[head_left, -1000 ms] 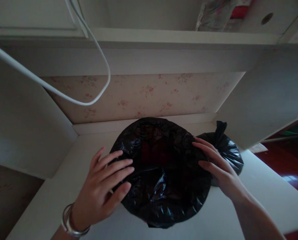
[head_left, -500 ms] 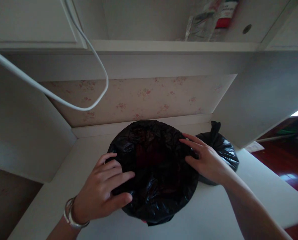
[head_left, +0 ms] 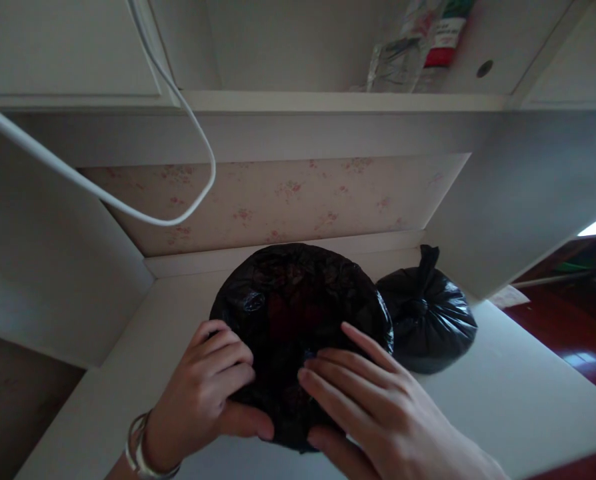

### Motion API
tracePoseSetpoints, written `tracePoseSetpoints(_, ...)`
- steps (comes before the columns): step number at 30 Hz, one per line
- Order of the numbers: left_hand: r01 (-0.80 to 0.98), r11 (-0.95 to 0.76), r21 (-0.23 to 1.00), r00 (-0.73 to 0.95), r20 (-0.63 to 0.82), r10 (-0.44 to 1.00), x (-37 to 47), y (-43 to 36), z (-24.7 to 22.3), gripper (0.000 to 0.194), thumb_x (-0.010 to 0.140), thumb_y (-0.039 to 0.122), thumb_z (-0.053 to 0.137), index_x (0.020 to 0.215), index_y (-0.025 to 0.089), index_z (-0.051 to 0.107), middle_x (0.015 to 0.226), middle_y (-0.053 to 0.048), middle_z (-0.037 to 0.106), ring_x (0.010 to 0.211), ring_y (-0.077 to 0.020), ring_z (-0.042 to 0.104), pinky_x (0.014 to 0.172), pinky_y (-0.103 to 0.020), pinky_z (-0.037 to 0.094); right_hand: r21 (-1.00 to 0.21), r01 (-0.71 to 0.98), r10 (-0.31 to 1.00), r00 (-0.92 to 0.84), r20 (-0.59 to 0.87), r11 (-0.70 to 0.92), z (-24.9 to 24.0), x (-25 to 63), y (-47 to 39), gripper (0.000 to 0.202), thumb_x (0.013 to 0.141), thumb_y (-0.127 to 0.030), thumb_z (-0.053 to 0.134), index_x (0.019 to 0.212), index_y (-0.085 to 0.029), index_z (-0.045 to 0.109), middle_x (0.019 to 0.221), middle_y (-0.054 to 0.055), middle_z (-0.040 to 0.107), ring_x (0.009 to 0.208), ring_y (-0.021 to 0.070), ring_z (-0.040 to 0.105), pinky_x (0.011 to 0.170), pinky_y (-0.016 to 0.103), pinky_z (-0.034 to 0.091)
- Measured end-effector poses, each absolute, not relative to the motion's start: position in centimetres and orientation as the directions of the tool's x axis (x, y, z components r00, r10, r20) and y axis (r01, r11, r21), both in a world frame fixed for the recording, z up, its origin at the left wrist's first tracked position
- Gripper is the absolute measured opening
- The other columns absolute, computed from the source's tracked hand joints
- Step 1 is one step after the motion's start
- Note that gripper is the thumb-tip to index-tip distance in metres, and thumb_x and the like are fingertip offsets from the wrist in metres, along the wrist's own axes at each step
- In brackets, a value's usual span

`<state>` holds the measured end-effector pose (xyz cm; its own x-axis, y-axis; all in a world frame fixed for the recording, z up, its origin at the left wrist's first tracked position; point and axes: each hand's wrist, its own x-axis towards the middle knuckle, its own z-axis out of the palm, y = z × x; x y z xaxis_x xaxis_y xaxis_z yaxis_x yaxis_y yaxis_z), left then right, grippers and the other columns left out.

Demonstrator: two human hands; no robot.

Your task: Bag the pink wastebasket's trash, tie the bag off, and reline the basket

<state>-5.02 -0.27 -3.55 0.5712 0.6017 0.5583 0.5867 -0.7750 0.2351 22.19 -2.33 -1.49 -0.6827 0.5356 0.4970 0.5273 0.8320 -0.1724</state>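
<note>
A round bin lined with a black plastic bag stands on the white surface, its mouth facing up and reddish inside. My left hand grips the liner at the bin's near left rim, fingers curled over the edge and thumb outside. A silver bangle circles that wrist. Over the near right part of the rim lies my right hand, its fingers stretched across the opening and its thumb below the edge. Just right of the bin sits a full black bag with a knotted top.
A white cable loops down at the upper left. Above is an open white shelf holding clear packaging and a red-labelled bottle. White side panels flank the surface. Reddish flooring shows at the right.
My right hand has moved from the bin's right rim down to its near rim, uncovering the knotted bag. My left hand's fingers have curled more over the rim.
</note>
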Motion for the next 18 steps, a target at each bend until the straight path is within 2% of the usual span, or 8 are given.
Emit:
tracePoseSetpoints(3,0.61,-0.752,0.25,0.535,0.57,0.624,-4.7,-0.7,-3.4,0.056,0.084,0.071,0.049,0.067,0.019,0.058,0.066,0.001,0.059,0.066,-0.0166,0.053,0.078,-0.039,0.035,-0.232,0.493,0.543,-0.723,0.427,0.839,-1.6,21.3,-2.7,0.029,0.097,-0.032,0.056,0.119,-0.017,0.068,0.075,0.003,0.073,0.065,0.0185,0.069,0.098,0.04,0.056)
tracePoseSetpoints(5,0.627,-0.741,0.243,0.516,0.583,0.627,-4.4,-1.0,-3.4,0.057,0.085,0.071,0.048,0.067,0.019,0.058,0.066,0.001,0.06,0.066,-0.0168,0.054,0.078,-0.039,0.035,-0.258,0.465,0.532,-0.748,0.398,0.847,-1.5,21.6,-2.3,0.024,0.097,-0.035,0.055,0.106,-0.019,0.071,0.07,0.002,0.07,0.062,0.0183,0.067,0.093,0.04,0.057)
tracePoseSetpoints(7,0.645,-0.729,0.229,0.501,0.593,0.63,-4.1,-1.3,-3.5,0.056,0.086,0.07,0.049,0.067,0.018,0.059,0.066,0.0,0.061,0.065,-0.0169,0.055,0.077,-0.039,0.036,-0.29,0.407,0.496,-0.767,0.407,0.866,-1.2,22.5,-1.7,0.028,0.094,-0.042,0.06,0.108,-0.02,0.071,0.08,0.004,0.074,0.072,0.0198,0.07,0.098,0.041,0.055)
tracePoseSetpoints(9,0.667,-0.713,0.215,0.478,0.611,0.631,-3.8,-2.0,-3.7,0.052,0.086,0.066,0.052,0.069,0.019,0.061,0.066,0.0,0.062,0.064,-0.0168,0.057,0.076,-0.038,0.038,-0.325,0.376,0.494,-0.73,0.473,0.867,-1.1,23.6,-0.9,0.038,0.092,-0.044,0.064,0.121,-0.019,0.066,0.101,0.008,0.076,0.093,0.0227,0.072,0.104,0.041,0.051)
tracePoseSetpoints(12,0.7,-0.678,0.224,0.41,0.651,0.639,-3.8,-3.6,-3.9,0.051,0.082,0.07,0.055,0.084,0.021,0.069,0.079,-0.002,0.07,0.072,-0.0187,0.063,0.077,-0.035,0.044,-0.436,0.524,0.67,-0.439,0.599,0.732,-1.6,25.3,0.9,0.027,0.095,-0.029,0.059,0.121,-0.023,0.066,0.119,0.008,0.071,0.112,0.0228,0.065,0.099,0.037,0.052)
tracePoseSetpoints(15,0.724,-0.625,0.292,0.362,0.611,0.704,-5.0,-4.1,-3.1,0.064,0.086,0.075,0.045,0.117,0.024,0.068,0.111,-0.006,0.071,0.096,-0.0207,0.067,0.08,-0.03,0.051,-0.568,0.61,0.79,-0.167,0.59,0.553,-2.1,26.3,3.9,0.017,0.097,-0.029,0.056,0.105,-0.024,0.071,0.114,0.007,0.071,0.107,0.0218,0.066,0.093,0.035,0.054)
tracePoseSetpoints(17,0.746,-0.57,0.344,0.298,0.592,0.748,-6.1,-2.5,-1.8,0.045,0.094,0.06,0.049,0.12,0.027,0.066,0.117,-0.004,0.07,0.103,-0.02,0.067,0.086,-0.028,0.05,-0.562,0.621,0.805,-0.203,0.558,0.546,-1.9,26.2,6.2,0.02,0.098,-0.033,0.055,0.103,-0.024,0.072,0.113,0.007,0.072,0.106,0.0216,0.067,0.095,0.036,0.053)
tracePoseSetpoints(18,0.755,-0.53,0.386,0.213,0.62,0.755,-6.6,-1.1,-1.0,0.031,0.096,0.05,0.053,0.111,0.028,0.068,0.111,-0.002,0.072,0.101,-0.0195,0.067,0.088,-0.028,0.05,-0.527,0.635,0.799,-0.261,0.542,0.565,-1.6,25.9,7.4,0.022,0.098,-0.033,0.054,0.106,-0.023,0.072,0.114,0.006,0.072,0.107,0.0216,0.067,0.098,0.036,0.052)
